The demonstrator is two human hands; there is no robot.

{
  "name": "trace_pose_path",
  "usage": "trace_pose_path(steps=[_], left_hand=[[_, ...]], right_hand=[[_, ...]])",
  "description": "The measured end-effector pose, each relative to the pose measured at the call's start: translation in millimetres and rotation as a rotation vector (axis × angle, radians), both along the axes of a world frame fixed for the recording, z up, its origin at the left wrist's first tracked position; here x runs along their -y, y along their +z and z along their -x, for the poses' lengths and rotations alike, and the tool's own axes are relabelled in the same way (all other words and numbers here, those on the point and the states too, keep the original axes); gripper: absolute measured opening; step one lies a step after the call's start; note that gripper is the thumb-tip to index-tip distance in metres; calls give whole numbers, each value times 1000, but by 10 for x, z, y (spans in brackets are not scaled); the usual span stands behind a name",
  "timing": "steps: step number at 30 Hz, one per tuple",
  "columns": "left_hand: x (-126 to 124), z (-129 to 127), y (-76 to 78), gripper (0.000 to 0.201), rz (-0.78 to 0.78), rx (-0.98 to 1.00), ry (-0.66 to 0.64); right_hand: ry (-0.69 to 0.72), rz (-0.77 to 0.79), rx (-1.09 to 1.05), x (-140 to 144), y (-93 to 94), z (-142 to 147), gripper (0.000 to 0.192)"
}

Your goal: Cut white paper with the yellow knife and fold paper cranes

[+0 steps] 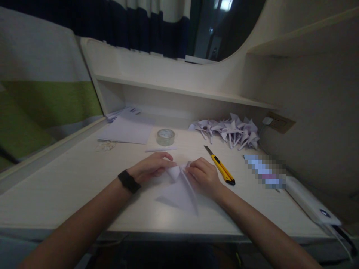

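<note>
Both hands [179, 172] pinch a white folded paper [181, 192], pointed, creased down its middle.

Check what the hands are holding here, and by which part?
Both hands pinch one folded white paper at its far, upper end: left hand and right hand meet there, while the pointed near end lies on the desk.
</note>
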State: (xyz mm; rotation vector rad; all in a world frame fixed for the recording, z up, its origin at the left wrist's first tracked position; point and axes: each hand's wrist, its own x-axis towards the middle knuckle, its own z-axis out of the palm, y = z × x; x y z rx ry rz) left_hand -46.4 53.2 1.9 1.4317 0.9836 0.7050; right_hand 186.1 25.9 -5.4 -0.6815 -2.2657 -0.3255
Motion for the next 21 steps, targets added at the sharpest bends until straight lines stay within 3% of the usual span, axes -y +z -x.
trace_pose_path(steps=[8, 21], left_hand=[[15, 13, 31, 34, 20, 34, -45], [-13, 57, 1, 29, -38, 152, -191]], right_hand=[[40, -141, 35, 69, 107, 9, 13], [155, -121, -137, 109, 100, 71, 13]])
